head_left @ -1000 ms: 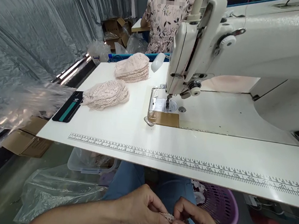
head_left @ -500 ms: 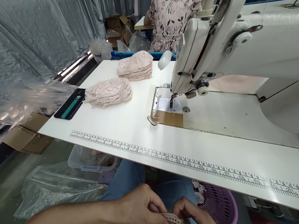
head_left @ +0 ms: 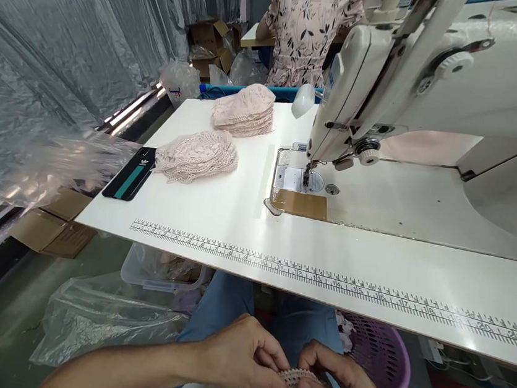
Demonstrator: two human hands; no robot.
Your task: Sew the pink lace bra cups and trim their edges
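Note:
Below the table's front edge, over my lap, my left hand (head_left: 240, 357) and my right hand (head_left: 344, 384) both pinch a small pale lace piece (head_left: 295, 386) between their fingertips. Most of the piece is hidden by my fingers. On the white table (head_left: 219, 214) lie two stacks of the same pink lace pieces, a near stack (head_left: 196, 156) and a far stack (head_left: 244, 110). The white sewing machine (head_left: 439, 84) stands on the right, its needle (head_left: 306, 174) over the metal plate.
A dark phone (head_left: 131, 173) lies at the table's left edge. A ruler scale (head_left: 323, 279) runs along the front. A purple basket (head_left: 380, 354), a clear tub (head_left: 156, 269) and plastic bags sit under the table. A person in a floral top (head_left: 305, 31) works behind.
My fingers have shifted along the lace piece, and more of its scalloped edge shows between them. The view has drifted left, so everything on the table sits further right in frame.

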